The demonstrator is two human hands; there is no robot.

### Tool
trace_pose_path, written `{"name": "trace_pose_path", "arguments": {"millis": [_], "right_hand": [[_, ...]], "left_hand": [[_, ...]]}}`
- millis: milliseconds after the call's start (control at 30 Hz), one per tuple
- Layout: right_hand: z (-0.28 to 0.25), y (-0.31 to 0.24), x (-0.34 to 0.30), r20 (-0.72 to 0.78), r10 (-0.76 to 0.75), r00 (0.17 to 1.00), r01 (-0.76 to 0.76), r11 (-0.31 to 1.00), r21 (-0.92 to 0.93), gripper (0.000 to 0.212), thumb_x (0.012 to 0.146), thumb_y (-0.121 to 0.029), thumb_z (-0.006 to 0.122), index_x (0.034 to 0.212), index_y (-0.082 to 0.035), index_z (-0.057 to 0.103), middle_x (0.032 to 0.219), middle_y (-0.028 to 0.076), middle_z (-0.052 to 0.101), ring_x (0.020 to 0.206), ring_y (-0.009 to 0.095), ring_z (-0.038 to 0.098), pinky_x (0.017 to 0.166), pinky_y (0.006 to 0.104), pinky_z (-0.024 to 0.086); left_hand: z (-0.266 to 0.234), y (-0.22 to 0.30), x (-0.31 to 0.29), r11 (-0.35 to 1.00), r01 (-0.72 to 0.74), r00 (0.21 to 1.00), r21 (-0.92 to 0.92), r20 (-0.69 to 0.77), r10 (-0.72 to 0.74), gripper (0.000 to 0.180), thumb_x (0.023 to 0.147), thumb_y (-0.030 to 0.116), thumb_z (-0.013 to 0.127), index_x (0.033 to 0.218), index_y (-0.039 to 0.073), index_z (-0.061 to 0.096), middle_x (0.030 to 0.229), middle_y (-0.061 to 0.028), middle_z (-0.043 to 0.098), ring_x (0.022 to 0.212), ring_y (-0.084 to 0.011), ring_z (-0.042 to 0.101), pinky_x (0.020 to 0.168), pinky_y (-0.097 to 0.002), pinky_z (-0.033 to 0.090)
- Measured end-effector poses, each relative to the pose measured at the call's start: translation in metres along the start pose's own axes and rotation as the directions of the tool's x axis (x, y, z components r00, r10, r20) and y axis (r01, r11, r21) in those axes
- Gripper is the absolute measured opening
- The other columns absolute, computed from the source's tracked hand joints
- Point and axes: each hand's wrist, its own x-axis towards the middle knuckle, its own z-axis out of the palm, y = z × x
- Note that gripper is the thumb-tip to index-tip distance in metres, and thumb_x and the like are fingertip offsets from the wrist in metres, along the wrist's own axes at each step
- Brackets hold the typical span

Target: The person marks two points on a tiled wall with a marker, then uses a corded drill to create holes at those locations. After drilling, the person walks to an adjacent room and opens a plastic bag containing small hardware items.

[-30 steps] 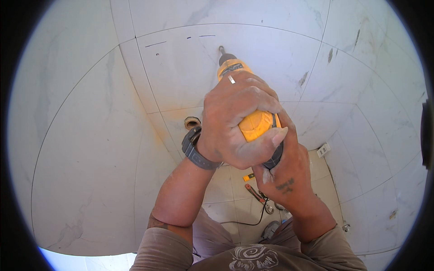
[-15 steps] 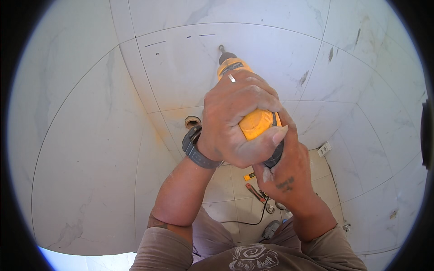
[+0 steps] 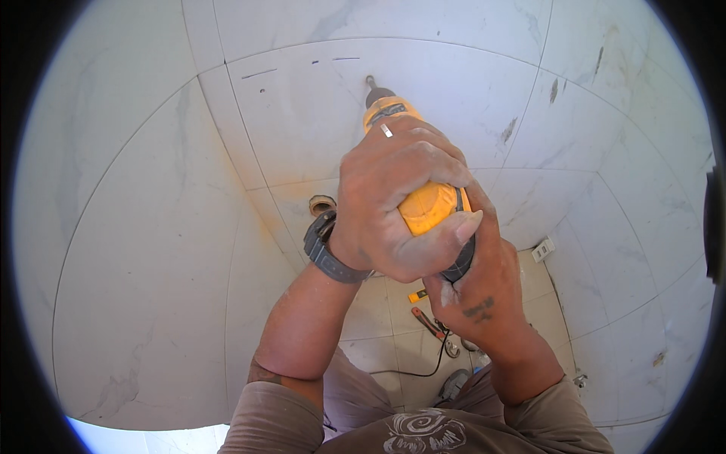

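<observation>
A yellow and black power drill [image 3: 431, 206] points at the tiled wall [image 3: 446, 83], its bit [image 3: 370, 82] meeting a white marbled tile. My left hand [image 3: 393, 181] is wrapped over the top of the drill body, its thumb along the rear. Lower down, my right hand [image 3: 480, 280] grips the handle, which is mostly hidden behind my fingers. Dark pen marks [image 3: 259, 73] and a small dark spot show on the tile left of the bit. Whether the bit has entered the tile I cannot tell.
A round pipe opening [image 3: 322, 205] sits in the wall left of my wrist. On the floor lie red-handled pliers [image 3: 427, 321], a yellow tool [image 3: 417, 296] and a black cord [image 3: 423, 373]. A white outlet-like box [image 3: 542, 250] rests near the right corner. Tiled walls stand on both sides.
</observation>
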Motion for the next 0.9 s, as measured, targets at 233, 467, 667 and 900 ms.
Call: {"name": "trace_pose_path", "arguments": {"millis": [233, 467, 667, 900], "right_hand": [[0.0004, 0.0005, 0.0006, -0.004, -0.007, 1.000, 0.007, 1.000, 0.005, 0.098, 0.076, -0.003, 0.079, 0.158, 0.001, 0.026, 0.099, 0.022, 0.072, 0.081, 0.041, 0.074, 0.069, 0.0455, 0.059], [-0.0003, 0.0016, 0.0022, -0.014, -0.035, 0.999, 0.035, 0.999, 0.004, 0.096, 0.076, -0.003, 0.079, 0.158, 0.001, 0.027, 0.095, 0.021, 0.072, 0.080, 0.040, 0.074, 0.068, 0.0443, 0.059], [0.0007, 0.0027, 0.0029, -0.030, -0.036, 0.999, 0.036, 0.999, 0.009, 0.095, 0.077, -0.003, 0.079, 0.157, 0.002, 0.028, 0.093, 0.020, 0.072, 0.078, 0.039, 0.074, 0.067, 0.0437, 0.059], [0.0006, 0.0025, 0.0035, -0.031, -0.050, 0.998, 0.050, 0.999, -0.002, 0.095, 0.076, -0.002, 0.078, 0.157, 0.003, 0.029, 0.091, 0.020, 0.071, 0.077, 0.038, 0.074, 0.066, 0.0436, 0.058]], "left_hand": [[0.0006, -0.0012, -0.0017, 1.000, 0.008, 1.000, -0.012, -0.002, -0.008, 0.040, 0.084, 0.041, 0.077, 0.091, 0.002, 0.071, 0.086, -0.0141, 0.072, 0.082, -0.0273, 0.070, 0.075, -0.0396, 0.055], [0.0011, -0.0023, -0.0017, 1.000, 0.007, 1.000, -0.012, -0.010, -0.007, 0.041, 0.085, 0.041, 0.077, 0.091, 0.002, 0.071, 0.087, -0.0143, 0.072, 0.082, -0.0271, 0.069, 0.076, -0.0395, 0.055], [0.0024, -0.0024, -0.0011, 1.000, -0.003, 1.000, -0.015, -0.016, 0.003, 0.041, 0.085, 0.042, 0.077, 0.091, 0.002, 0.071, 0.086, -0.0144, 0.072, 0.082, -0.0272, 0.069, 0.076, -0.0395, 0.055], [0.0014, -0.0017, -0.0011, 1.000, 0.008, 1.000, -0.020, -0.023, -0.009, 0.042, 0.085, 0.042, 0.077, 0.091, 0.002, 0.071, 0.087, -0.0145, 0.072, 0.082, -0.0273, 0.069, 0.077, -0.0395, 0.055]]}}
